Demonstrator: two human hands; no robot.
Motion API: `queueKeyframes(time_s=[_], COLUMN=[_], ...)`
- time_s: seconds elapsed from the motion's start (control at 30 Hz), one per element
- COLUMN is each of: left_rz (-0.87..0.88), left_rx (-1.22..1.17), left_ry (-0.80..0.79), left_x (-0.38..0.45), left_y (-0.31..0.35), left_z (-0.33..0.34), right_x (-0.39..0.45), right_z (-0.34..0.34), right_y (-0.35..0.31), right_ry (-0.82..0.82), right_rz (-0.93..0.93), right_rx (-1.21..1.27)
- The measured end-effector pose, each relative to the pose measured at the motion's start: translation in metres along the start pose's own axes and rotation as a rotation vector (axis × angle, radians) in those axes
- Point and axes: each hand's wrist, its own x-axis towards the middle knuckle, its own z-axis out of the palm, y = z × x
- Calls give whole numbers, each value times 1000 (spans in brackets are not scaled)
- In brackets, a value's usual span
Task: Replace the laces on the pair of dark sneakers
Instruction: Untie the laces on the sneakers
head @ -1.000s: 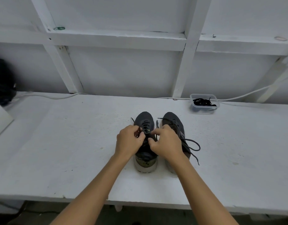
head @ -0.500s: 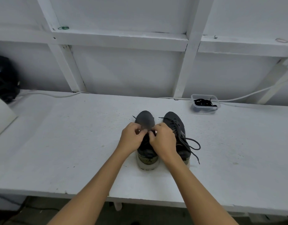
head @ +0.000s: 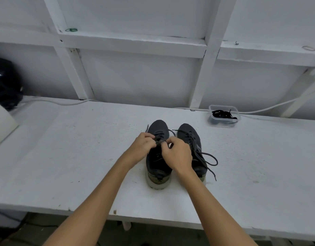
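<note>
Two dark sneakers stand side by side on the white bench, toes pointing away from me. Over the left sneaker (head: pixel 158 162) both hands meet at the lacing. My left hand (head: pixel 141 149) pinches the dark lace (head: pixel 159 141) at the middle of the shoe, and my right hand (head: pixel 178 154) pinches the same lace from the other side. The right sneaker (head: pixel 189 134) is laced, with a loose loop and lace end (head: pixel 210 163) trailing onto the bench at its right. My right hand hides part of it.
A clear plastic tub (head: pixel 224 116) holding black laces sits at the back right by the wall. A white cable (head: pixel 270 108) runs along the wall. A black object (head: pixel 6 82) stands at the far left. The bench's front edge (head: pixel 153 219) is near me.
Both hands have stayed at the left sneaker's lacing, shifting slightly toward the toe. The view has tilted a little.
</note>
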Motion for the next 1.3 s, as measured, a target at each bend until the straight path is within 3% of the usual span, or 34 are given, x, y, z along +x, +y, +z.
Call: queueKeyframes(time_s=[0.1, 0.17, 0.3, 0.4, 0.43, 0.53, 0.63, 0.77, 0.83, 0.97, 1.1, 1.23, 1.3], left_rz=[94, 105, -65, -70, -74, -65, 3, 146, 138, -54, 26, 17, 51], left_rx=[247, 205, -354, -682, -666, -222, 0, 348, 329, -122, 51, 23, 8], left_ry=[-62, 47, 313, 293, 277, 211, 73, 37, 57, 26, 6, -111, -43], left_x=[6, 8, 10, 7, 5, 1, 1, 12, 18, 27, 36, 42, 46], left_y=[-9, -9, 0, 1, 1, -3, 0, 13, 21, 33, 32, 36, 39], left_z=[-12, -16, -26, -43, -46, -38, -18, 0, 3, -2, -1, 8, 9], right_x=[4, 7, 17, 29, 34, 44, 51, 52, 53, 57, 62, 65, 67], right_z=[-8, -14, -23, -34, -38, -45, -47, -51, -53, -61, -68, -71, -74], right_y=[1, 1, -2, 0, 1, 1, -2, -5, -4, -1, 1, -1, -2], right_ry=[-59, -39, 73, 113, 83, 7, -57, -229, -270, -396, -488, -541, -552], right_rz=[53, 57, 40, 72, 108, 168, 84, -6, -26, -10, -36, -54, -47], right_rx=[175, 162, 191, 247, 289, 366, 366, 500, 575, 755, 757, 773, 778])
